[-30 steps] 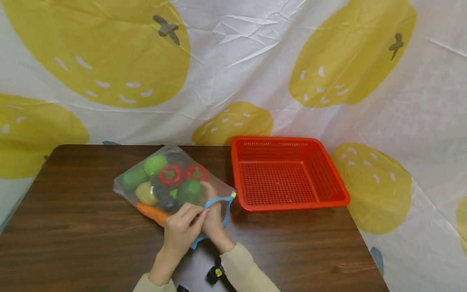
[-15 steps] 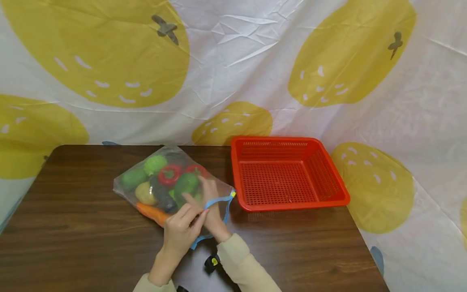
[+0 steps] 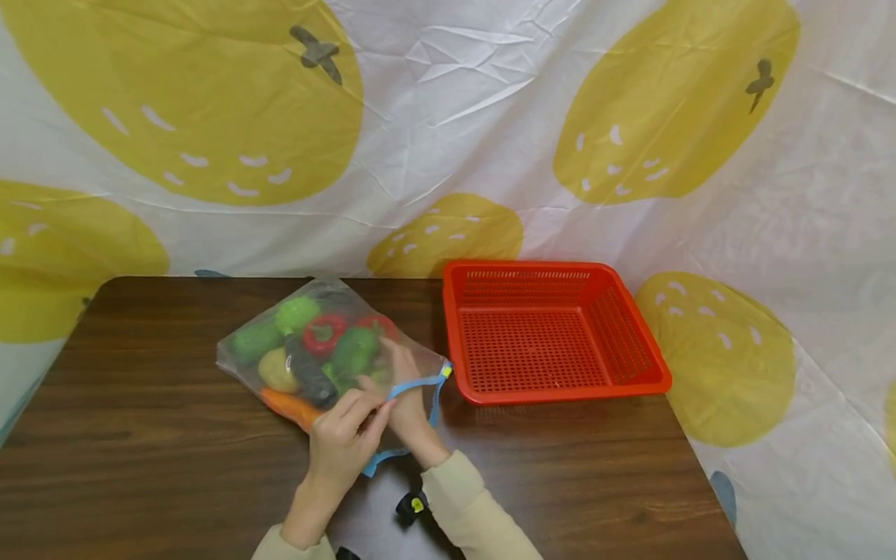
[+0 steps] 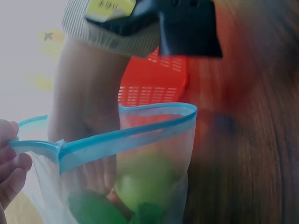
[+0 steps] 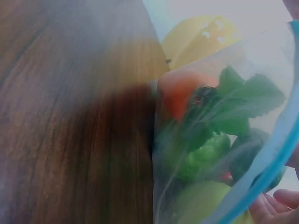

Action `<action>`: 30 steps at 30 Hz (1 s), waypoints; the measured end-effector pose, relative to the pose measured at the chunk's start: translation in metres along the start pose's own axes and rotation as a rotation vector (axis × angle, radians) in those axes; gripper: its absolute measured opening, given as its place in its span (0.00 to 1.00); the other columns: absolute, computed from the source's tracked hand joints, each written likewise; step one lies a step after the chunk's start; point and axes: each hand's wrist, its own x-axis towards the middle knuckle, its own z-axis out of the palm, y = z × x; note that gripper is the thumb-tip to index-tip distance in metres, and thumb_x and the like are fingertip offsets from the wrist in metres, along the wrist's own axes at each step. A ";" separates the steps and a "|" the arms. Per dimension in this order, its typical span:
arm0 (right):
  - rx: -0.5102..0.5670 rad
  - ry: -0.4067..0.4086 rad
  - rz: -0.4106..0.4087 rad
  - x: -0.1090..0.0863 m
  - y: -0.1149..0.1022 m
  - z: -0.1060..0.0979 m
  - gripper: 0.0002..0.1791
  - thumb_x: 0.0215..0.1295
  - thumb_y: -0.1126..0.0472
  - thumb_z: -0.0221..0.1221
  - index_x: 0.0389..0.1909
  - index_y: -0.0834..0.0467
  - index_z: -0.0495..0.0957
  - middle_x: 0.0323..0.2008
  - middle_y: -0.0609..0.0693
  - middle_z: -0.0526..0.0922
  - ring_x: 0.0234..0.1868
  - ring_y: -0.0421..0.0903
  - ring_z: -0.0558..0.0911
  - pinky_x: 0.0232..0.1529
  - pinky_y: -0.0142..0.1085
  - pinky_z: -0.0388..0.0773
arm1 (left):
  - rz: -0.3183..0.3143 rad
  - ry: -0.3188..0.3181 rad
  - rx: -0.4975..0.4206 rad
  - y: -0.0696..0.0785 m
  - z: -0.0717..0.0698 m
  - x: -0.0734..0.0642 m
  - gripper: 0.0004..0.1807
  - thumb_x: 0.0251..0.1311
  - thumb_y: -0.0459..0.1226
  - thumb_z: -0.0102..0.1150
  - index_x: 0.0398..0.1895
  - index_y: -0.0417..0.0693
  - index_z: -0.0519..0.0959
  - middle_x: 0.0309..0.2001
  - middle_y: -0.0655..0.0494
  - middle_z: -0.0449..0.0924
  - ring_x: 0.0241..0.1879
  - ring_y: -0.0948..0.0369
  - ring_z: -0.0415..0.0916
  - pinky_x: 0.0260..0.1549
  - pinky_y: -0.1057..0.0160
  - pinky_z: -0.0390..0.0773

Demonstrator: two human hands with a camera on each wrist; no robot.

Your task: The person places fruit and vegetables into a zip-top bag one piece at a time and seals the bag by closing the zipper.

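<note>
A translucent bag with a blue edge (image 3: 418,382) lies on the table, packed with several vegetables. Through its side show a red pepper (image 3: 324,333), a dark eggplant-like piece (image 3: 308,375), a potato-like piece (image 3: 278,370) and a carrot (image 3: 290,406). My left hand (image 3: 343,435) pinches the blue edge and keeps the mouth apart. Through that mouth reaches my right hand (image 3: 407,393), its fingers extended and spread beside a dark green vegetable (image 3: 353,350). A pale green round piece (image 4: 145,179) sits near those fingers in the left wrist view. Whether they touch anything is unclear.
A red perforated basket (image 3: 553,350) stands right of the bag at the table's back edge. The brown wooden table (image 3: 140,435) extends to both sides. Behind it hangs a fruit-print cloth (image 3: 476,155). A black wrist strap (image 3: 409,507) is on my right arm.
Inside the bag my right fingers have spread and shifted near the dark green vegetable, which has moved slightly left and turned. My left hand stays on the edge.
</note>
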 end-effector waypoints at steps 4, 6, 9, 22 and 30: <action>-0.007 0.004 -0.104 -0.007 0.003 -0.005 0.27 0.46 0.69 0.66 0.50 0.71 0.72 0.43 0.62 0.79 0.44 0.55 0.77 0.47 0.42 0.75 | 0.001 0.014 0.008 -0.002 -0.003 0.001 0.15 0.63 0.40 0.57 0.20 0.42 0.78 0.21 0.55 0.74 0.14 0.67 0.65 0.12 0.74 0.66; 0.004 -0.016 -0.121 -0.013 0.003 -0.008 0.26 0.46 0.69 0.65 0.50 0.69 0.73 0.39 0.60 0.80 0.41 0.53 0.78 0.44 0.39 0.75 | 0.003 0.021 0.012 -0.003 -0.005 0.001 0.15 0.62 0.39 0.57 0.20 0.42 0.78 0.20 0.55 0.74 0.14 0.67 0.65 0.12 0.75 0.66; 0.061 -0.074 -0.104 -0.025 0.002 -0.014 0.23 0.50 0.69 0.65 0.49 0.65 0.73 0.38 0.58 0.79 0.37 0.50 0.78 0.40 0.34 0.77 | -0.001 0.023 0.025 -0.005 -0.009 0.002 0.15 0.62 0.39 0.57 0.19 0.41 0.78 0.20 0.55 0.74 0.14 0.67 0.66 0.11 0.75 0.66; 0.242 -0.281 -0.141 -0.050 0.010 -0.046 0.14 0.56 0.72 0.63 0.44 0.66 0.76 0.40 0.59 0.78 0.39 0.50 0.81 0.38 0.32 0.80 | -0.030 0.009 0.038 -0.007 -0.014 0.002 0.16 0.64 0.40 0.56 0.20 0.42 0.78 0.19 0.55 0.72 0.14 0.67 0.65 0.11 0.75 0.65; 0.253 -0.239 -0.109 -0.038 -0.010 -0.093 0.08 0.50 0.79 0.63 0.32 0.69 0.77 0.29 0.60 0.80 0.27 0.51 0.82 0.28 0.34 0.80 | -0.020 0.070 0.045 -0.008 -0.015 0.013 0.17 0.62 0.40 0.58 0.17 0.41 0.78 0.17 0.55 0.71 0.14 0.65 0.65 0.12 0.73 0.65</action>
